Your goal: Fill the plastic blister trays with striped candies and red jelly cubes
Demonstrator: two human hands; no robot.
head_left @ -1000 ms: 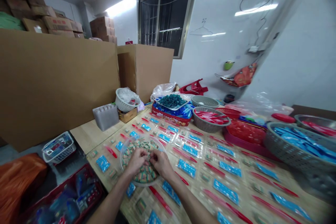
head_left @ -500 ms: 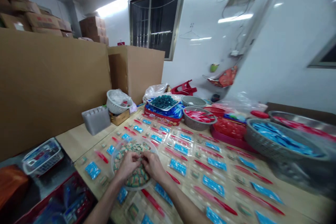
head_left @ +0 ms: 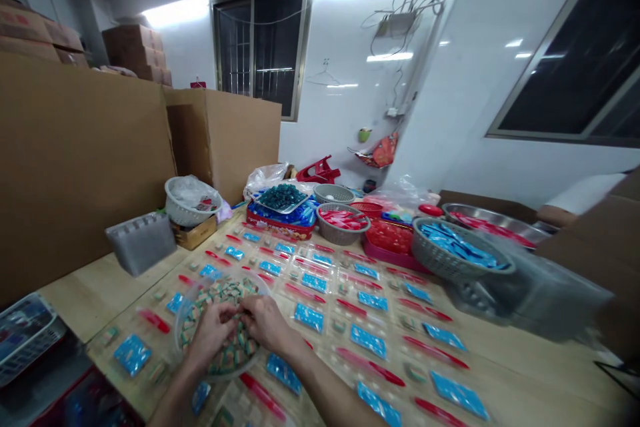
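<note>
My left hand (head_left: 216, 328) and my right hand (head_left: 266, 321) meet over a round clear bowl (head_left: 179, 333). Fingers of both are pinched together, fingertips nearly touching; whatever lies between them is too small to make out. Small tan-and-green blocks (head_left: 235, 355) fill the bowl beneath. Around it, clear plastic trays cover the table in rows. They carry blue printed packets (head_left: 283, 372), red pen-like sticks (head_left: 263, 395) and more tan-and-green pieces (head_left: 415, 371).
Behind the rows stand a tray of dark teal pieces (head_left: 283, 197), a grey basket of pink-red sticks (head_left: 341, 235) and a grey basket of blue packets (head_left: 435, 265). A grey divided holder (head_left: 141, 243) sits left. Another person's sleeve (head_left: 585, 193) shows at far right.
The view has turned right, so the table's contents shift left, and another person's arm and a cardboard box appear at right. My hands stay together over the bowl.
</note>
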